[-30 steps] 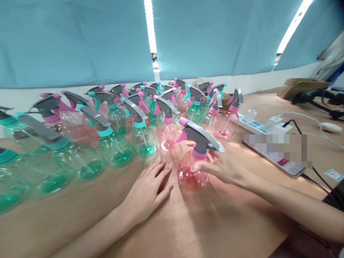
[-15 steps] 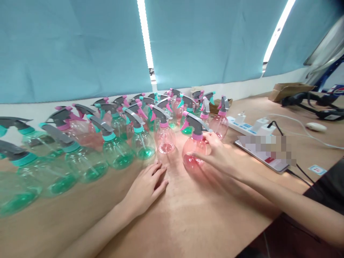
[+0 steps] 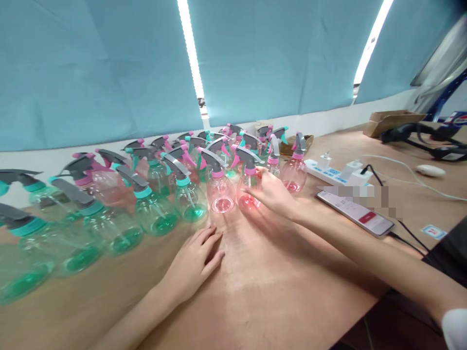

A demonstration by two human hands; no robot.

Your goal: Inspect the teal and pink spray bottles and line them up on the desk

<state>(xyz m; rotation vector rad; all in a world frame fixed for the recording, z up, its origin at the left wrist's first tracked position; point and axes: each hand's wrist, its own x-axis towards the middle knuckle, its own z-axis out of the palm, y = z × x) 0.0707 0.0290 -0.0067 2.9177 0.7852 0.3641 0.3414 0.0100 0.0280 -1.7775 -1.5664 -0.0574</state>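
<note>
My right hand (image 3: 272, 192) is wrapped round the right side of a pink spray bottle (image 3: 248, 192) with a grey and pink trigger head. The bottle stands upright at the front of the group, just right of another clear pink spray bottle (image 3: 221, 192). Palm down on the wooden table (image 3: 251, 287), my left hand (image 3: 197, 260) lies with its fingers stretched out and nothing in it. Beyond its fingertips is a green spray bottle (image 3: 190, 199) with a turquoise collar. One more pink spray bottle (image 3: 294, 172) stands behind my right hand.
Several green and pink spray bottles crowd the left and back of the table. To the right lie a power strip (image 3: 317, 169) with chargers, a phone (image 3: 355, 214) and a white mouse (image 3: 430, 171). A cardboard box (image 3: 390, 121) and black headset-like gear (image 3: 412, 138) sit farther back.
My right hand has moved the pink spray bottle away from me and slightly left, into the front row beside the other pink one. My left hand has stayed resting on the table.
</note>
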